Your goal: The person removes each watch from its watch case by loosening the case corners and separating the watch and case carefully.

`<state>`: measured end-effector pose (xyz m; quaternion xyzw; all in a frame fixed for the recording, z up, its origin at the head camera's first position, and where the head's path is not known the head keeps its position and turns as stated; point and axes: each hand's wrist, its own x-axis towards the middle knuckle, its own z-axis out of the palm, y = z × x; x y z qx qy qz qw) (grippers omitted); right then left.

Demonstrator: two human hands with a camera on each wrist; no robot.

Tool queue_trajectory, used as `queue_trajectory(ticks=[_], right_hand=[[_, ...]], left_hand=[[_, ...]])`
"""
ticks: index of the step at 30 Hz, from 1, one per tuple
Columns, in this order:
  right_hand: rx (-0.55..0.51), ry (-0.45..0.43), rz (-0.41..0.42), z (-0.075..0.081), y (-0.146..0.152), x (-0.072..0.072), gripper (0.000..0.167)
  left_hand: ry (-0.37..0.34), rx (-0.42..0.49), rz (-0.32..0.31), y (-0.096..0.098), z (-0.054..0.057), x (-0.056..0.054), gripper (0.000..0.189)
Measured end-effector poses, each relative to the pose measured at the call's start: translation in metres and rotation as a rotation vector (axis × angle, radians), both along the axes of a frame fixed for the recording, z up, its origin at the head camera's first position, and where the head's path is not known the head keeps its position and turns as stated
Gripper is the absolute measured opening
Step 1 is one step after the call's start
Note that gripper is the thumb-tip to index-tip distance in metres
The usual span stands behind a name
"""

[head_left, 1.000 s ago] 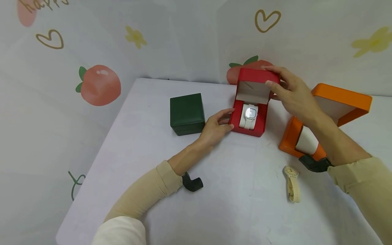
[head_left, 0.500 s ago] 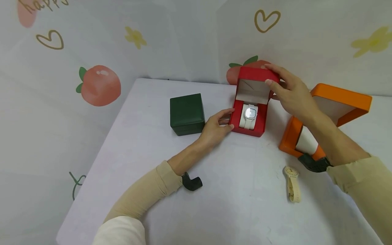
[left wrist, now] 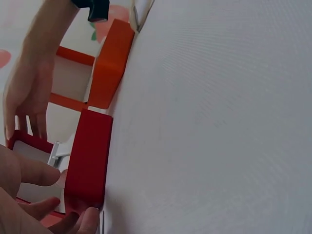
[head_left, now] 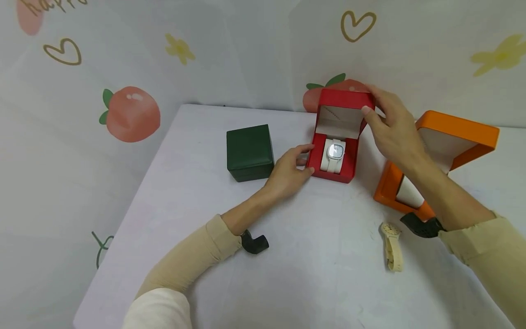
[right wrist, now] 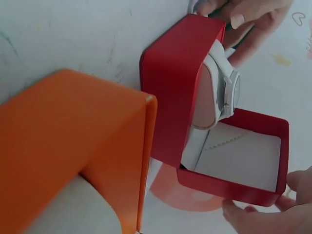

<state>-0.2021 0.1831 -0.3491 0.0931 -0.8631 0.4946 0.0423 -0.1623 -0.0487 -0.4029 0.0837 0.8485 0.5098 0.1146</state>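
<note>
A red watch box (head_left: pixel 352 171) stands with its lid (head_left: pixel 347 98) raised. Inside, a white watch (head_left: pixel 335 152) is wrapped round a pale cushion. My left hand (head_left: pixel 286 172) holds the left side of the box's base, its thumb by the front corner. My right hand (head_left: pixel 394 125) is at the right end of the raised lid, thumb at the front edge. In the left wrist view the fingers of the right hand (left wrist: pixel 30 92) reach down fairly straight to the lid. In the right wrist view, its thumb and fingertips touch the lid's corner.
A closed green box (head_left: pixel 249 151) sits left of the red one. An orange watch box (head_left: pixel 386 187) stands open at right, a white cushion (head_left: pixel 409 193) in it, partly behind my right forearm. A cream watch (head_left: pixel 393 246) lies in front of it.
My right hand has slid slightly right along the raised lid, its fingers drawing back from the top toward the corner. The left hand and the red box stay in place.
</note>
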Motion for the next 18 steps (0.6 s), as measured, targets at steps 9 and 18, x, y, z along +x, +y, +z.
queue_trajectory(ticks=[9,18], right_hand=[[0.042,0.15,-0.029,0.001,-0.001,0.012,0.058],[0.11,0.232,-0.028,0.005,-0.001,0.025,0.063]], left_hand=[[0.259,-0.19,-0.081,0.002,0.009,-0.001,0.053],[0.379,-0.259,-0.213,0.002,0.016,-0.008,0.059]])
